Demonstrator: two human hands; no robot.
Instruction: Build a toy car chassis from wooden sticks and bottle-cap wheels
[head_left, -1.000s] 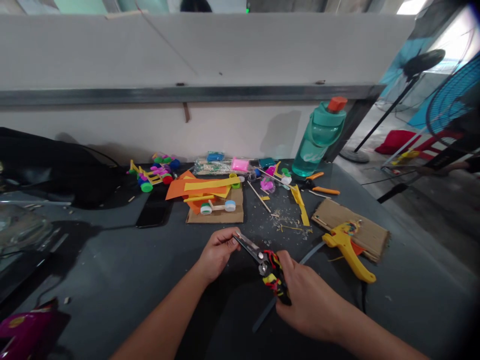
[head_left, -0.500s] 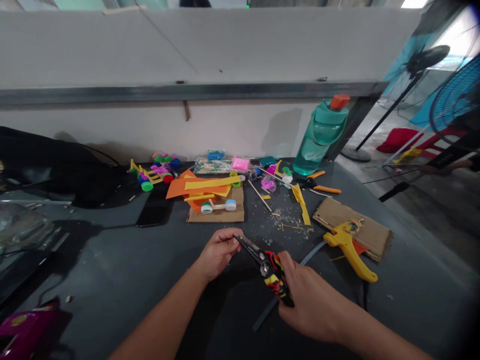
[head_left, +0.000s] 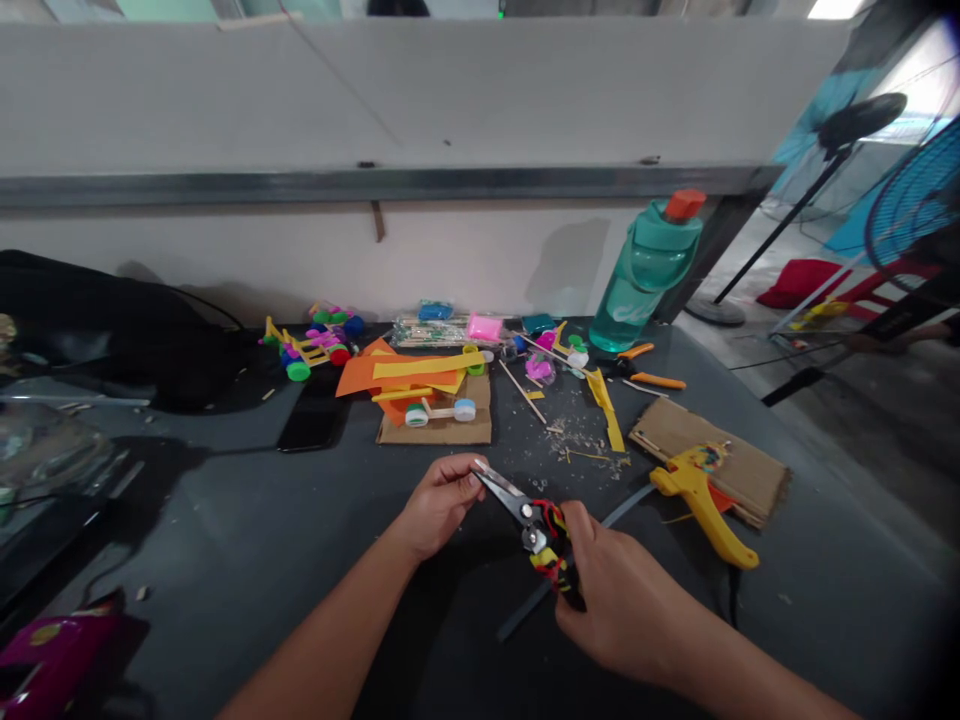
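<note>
My right hand (head_left: 611, 590) is wrapped round the black, red and yellow handles of a pair of scissors (head_left: 531, 530). Their blades point up and left, reaching the fingertips of my left hand (head_left: 442, 505). The left thumb and index finger are pinched together there; whatever they hold is too small or hidden to name. Just beyond the hands, a cardboard piece (head_left: 480, 432) carries orange and yellow strips (head_left: 397, 372) and a small stick axle with bottle-cap wheels (head_left: 441, 411). A grey strip (head_left: 523, 612) lies beneath the scissors and right hand.
To the right, a yellow glue gun (head_left: 705, 505) rests on cardboard (head_left: 750, 475). Orange-handled pliers (head_left: 656, 380) lie near a teal bottle (head_left: 641, 275). Wood scraps (head_left: 577, 445) litter the middle. At left are a phone (head_left: 309, 418), a colourful toy (head_left: 307, 350) and a magenta tool (head_left: 60, 650).
The scissor blades have turned slightly and now catch more light, their tips still at the left fingertips. Both hands stay nearly in place; the whole view has shifted a little.
</note>
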